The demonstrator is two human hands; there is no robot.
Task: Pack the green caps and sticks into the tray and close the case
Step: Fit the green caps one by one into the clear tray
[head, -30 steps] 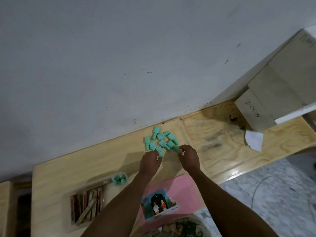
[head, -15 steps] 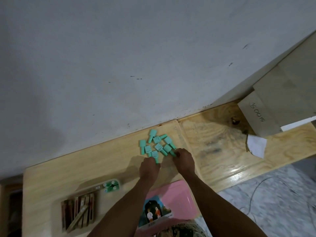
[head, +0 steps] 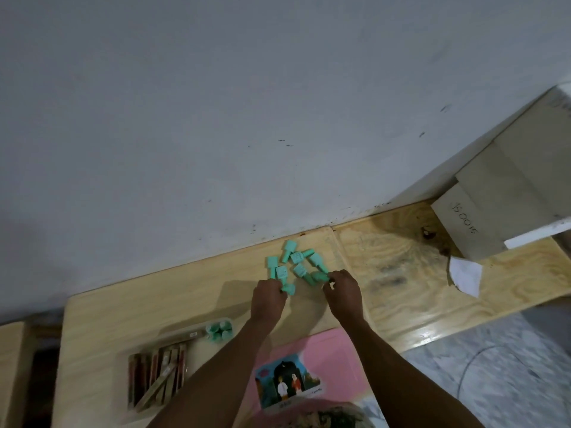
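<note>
Several green caps (head: 296, 263) lie in a loose pile on the wooden table near the wall. My left hand (head: 267, 299) is at the pile's near left edge, fingers pinched on a green cap (head: 289, 289). My right hand (head: 343, 294) is at the near right edge, fingers closed on another green cap (head: 318, 277). A clear tray (head: 191, 335) lies to the near left; it holds brown sticks (head: 157, 374) and a few green caps (head: 220, 330) at its far end. The pink case lid (head: 333, 362) with a picture label lies under my forearms.
A grey wall runs along the table's far edge. A cardboard box (head: 472, 230) stands at the far right, with a white paper scrap (head: 465, 274) beside it. The table's right edge drops to a tiled floor (head: 494, 372).
Both hands have stayed at the near edge of the cap pile, working on caps. The camera view has shifted slightly.
</note>
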